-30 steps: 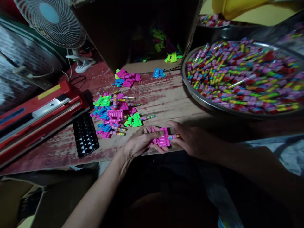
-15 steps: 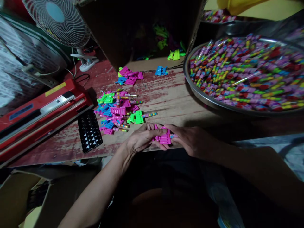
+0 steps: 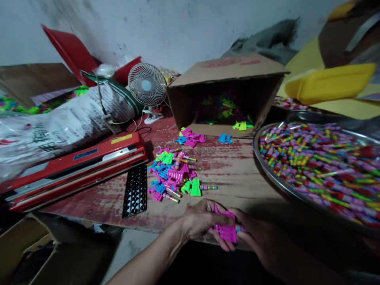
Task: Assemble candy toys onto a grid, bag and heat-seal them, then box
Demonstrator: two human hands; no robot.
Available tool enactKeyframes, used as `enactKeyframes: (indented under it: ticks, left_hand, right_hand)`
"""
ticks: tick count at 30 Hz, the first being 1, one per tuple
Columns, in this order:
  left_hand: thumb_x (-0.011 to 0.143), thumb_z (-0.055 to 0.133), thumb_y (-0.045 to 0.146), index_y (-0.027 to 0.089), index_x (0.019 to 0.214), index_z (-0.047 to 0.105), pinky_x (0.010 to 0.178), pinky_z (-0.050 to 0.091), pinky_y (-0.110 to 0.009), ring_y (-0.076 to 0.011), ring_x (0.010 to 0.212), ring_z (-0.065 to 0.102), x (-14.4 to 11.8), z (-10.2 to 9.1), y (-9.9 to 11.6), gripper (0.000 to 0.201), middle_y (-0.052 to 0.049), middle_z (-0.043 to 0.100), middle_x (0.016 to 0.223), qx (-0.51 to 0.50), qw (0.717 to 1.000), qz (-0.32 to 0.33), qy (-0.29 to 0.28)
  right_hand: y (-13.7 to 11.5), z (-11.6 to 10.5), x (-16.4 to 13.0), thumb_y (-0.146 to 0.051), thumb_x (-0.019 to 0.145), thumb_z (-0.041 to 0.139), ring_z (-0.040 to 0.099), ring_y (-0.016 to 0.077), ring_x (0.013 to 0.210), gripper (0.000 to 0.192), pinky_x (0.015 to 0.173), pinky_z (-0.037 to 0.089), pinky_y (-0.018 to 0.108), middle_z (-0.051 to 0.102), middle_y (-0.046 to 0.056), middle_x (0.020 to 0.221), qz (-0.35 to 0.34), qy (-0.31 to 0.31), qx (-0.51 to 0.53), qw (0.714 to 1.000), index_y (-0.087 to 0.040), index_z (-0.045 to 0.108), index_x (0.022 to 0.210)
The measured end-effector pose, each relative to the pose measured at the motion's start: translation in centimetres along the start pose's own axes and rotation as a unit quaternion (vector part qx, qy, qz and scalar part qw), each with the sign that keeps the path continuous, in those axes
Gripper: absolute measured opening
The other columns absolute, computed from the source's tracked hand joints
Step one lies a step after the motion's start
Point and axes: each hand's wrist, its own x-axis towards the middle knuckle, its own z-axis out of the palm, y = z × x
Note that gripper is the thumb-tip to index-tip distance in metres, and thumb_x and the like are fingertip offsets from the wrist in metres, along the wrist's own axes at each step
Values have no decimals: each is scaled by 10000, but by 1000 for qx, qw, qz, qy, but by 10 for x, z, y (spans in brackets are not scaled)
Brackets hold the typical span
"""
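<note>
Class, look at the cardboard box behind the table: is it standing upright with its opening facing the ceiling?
No, the cardboard box lies on its side, its opening facing the person.

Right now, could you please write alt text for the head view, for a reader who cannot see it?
Both hands, the left hand and the right hand, grip a pink plastic piece at a worn table's near edge. Beyond lie a pile of bright pieces, a tipped cardboard box and a candy-filled metal tray.

Home piecework shop: worn wood table [image 3: 237,166], red sealer [image 3: 80,166], carton [image 3: 228,91] spilling plastic toys, steel tray [image 3: 276,178] heaped with candy sticks, sacks [image 3: 59,122], desk fan [image 3: 147,85].
</note>
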Motion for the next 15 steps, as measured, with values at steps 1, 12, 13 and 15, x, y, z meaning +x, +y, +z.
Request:
enactKeyframes:
  ticks: [1,12,13,15]
  left_hand:
    - [536,816,465,63,701,685,480,546,-301,-174,442,619,0,0,-1,454,-80,656,579,-6,1000,7,10]
    - [667,701,568,151,804,536,353,385,-171,-93,396,518,-3,1,9,469,1,615,578,100,987,57,112]
    - [703,671,569,153,827,530,359,372,-170,-87,396,498,-5,2,13,456,7,604,577,129,982,58,128]
    - [769,624,535,149,857,543,398,362,-169,-77,434,474,-12,4,22,404,12,581,600,189,965,70,170]
  right_hand:
    - [1,1,2,-160,945,358,714,185,893,493,742,591,258,711,92,1042,-4,5,-7,1000,-212,335,1435]
    - [5,-6,0,-248,908,489,699,216,918,265,794,598,341,716,72,1043,65,92,-118,987,-229,638,1127]
    - [5,-5,2,-208,904,479,693,210,907,236,798,592,341,718,61,1003,59,102,-121,986,-232,663,1050]
    - [1,-3,11,-131,887,461,672,193,873,249,784,577,326,705,53,936,42,124,-115,985,-224,675,975]
